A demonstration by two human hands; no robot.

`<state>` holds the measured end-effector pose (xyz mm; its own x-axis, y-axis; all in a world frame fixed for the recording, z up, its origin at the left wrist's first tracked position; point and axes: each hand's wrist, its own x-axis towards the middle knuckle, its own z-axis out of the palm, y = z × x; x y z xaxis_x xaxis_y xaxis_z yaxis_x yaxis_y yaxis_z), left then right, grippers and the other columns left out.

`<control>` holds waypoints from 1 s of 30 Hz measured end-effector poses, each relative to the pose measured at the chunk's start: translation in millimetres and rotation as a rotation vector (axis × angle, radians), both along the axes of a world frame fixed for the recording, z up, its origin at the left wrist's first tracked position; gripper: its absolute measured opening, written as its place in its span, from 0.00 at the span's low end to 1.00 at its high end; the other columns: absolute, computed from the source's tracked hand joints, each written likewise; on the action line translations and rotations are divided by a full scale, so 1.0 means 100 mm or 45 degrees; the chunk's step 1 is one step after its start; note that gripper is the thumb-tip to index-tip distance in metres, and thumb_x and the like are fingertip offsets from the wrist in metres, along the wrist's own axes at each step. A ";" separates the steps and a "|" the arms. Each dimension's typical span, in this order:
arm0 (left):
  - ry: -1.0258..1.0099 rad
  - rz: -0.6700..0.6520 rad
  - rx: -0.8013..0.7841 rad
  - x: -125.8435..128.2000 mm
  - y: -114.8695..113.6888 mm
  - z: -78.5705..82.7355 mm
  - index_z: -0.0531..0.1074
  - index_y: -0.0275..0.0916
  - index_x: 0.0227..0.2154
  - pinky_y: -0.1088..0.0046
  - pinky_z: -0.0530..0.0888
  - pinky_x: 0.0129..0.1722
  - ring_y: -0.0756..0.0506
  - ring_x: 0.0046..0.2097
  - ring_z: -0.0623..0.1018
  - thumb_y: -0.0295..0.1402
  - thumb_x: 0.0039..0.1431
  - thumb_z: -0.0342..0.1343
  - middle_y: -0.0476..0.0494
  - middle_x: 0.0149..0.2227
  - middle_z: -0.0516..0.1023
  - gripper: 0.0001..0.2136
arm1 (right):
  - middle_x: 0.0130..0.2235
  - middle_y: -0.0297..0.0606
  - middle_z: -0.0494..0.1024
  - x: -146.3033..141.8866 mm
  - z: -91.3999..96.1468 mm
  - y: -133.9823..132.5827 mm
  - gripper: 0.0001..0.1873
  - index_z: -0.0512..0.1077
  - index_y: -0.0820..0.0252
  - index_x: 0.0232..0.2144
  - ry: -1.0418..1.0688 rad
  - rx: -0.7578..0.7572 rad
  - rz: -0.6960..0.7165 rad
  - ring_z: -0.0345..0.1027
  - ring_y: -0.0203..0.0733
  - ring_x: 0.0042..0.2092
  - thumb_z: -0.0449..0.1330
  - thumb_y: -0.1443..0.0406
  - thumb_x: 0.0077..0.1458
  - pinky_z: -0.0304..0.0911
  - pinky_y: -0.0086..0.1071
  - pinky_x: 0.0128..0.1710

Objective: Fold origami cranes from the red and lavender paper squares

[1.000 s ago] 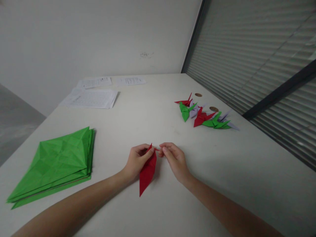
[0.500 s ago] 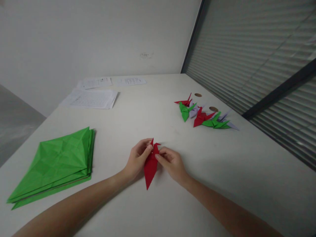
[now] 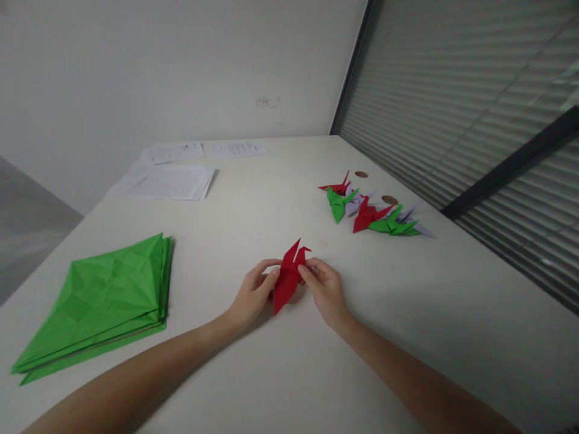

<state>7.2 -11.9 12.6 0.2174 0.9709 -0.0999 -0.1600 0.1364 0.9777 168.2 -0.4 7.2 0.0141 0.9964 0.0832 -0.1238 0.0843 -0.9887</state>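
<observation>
Between my two hands, above the white table (image 3: pixel 253 217), is a red paper crane (image 3: pixel 287 278). Its two narrow points stick up away from me, the right one bent over at the tip like a beak, and a broad wing hangs down towards me. My left hand (image 3: pixel 257 288) pinches the crane's left edge between thumb and fingers. On the other side, my right hand (image 3: pixel 326 286) is closed on its right edge, thumb on top near the bent point. Some fingertips are hidden behind the paper.
A stack of folded green paper (image 3: pixel 104 295) lies at the left. Back right, several finished cranes in red, green (image 3: pixel 337 204) and pale purple sit in a cluster near two round brown spots (image 3: pixel 389 199). Printed sheets (image 3: pixel 172 181) lie at the far left; window blinds (image 3: pixel 474 90) border the right.
The red crane has been raised slightly away from me and turned clockwise, its lower wing now tilted down-left. Both hands stay on it; my right hand has shifted slightly right.
</observation>
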 end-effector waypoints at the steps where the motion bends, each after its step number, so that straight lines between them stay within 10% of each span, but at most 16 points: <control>1: -0.011 -0.007 0.009 0.00 0.00 0.00 0.71 0.36 0.46 0.74 0.70 0.28 0.48 0.29 0.76 0.50 0.57 0.58 0.44 0.28 0.78 0.23 | 0.26 0.32 0.74 0.00 -0.01 0.00 0.13 0.73 0.58 0.27 -0.014 0.027 0.012 0.65 0.35 0.27 0.65 0.54 0.50 0.64 0.30 0.29; 11: 0.006 0.136 0.233 0.01 -0.01 0.00 0.73 0.37 0.39 0.71 0.75 0.38 0.48 0.36 0.77 0.37 0.54 0.63 0.43 0.35 0.79 0.13 | 0.36 0.37 0.70 0.02 0.01 -0.03 0.05 0.77 0.54 0.33 -0.126 0.383 0.022 0.67 0.40 0.39 0.63 0.60 0.56 0.66 0.33 0.37; 23: 0.307 -0.076 0.452 -0.03 -0.06 -0.03 0.76 0.36 0.44 0.68 0.74 0.45 0.45 0.42 0.78 0.37 0.62 0.55 0.39 0.43 0.80 0.12 | 0.35 0.37 0.71 0.02 -0.03 -0.02 0.09 0.74 0.55 0.28 -0.150 0.300 0.016 0.67 0.40 0.38 0.62 0.58 0.56 0.65 0.32 0.35; 30: 0.239 0.072 0.321 -0.02 -0.02 0.00 0.76 0.38 0.43 0.71 0.74 0.41 0.46 0.40 0.77 0.40 0.62 0.55 0.41 0.42 0.79 0.13 | 0.31 0.35 0.71 0.02 -0.05 -0.03 0.08 0.73 0.56 0.28 -0.202 0.302 0.126 0.65 0.39 0.35 0.61 0.59 0.57 0.63 0.32 0.35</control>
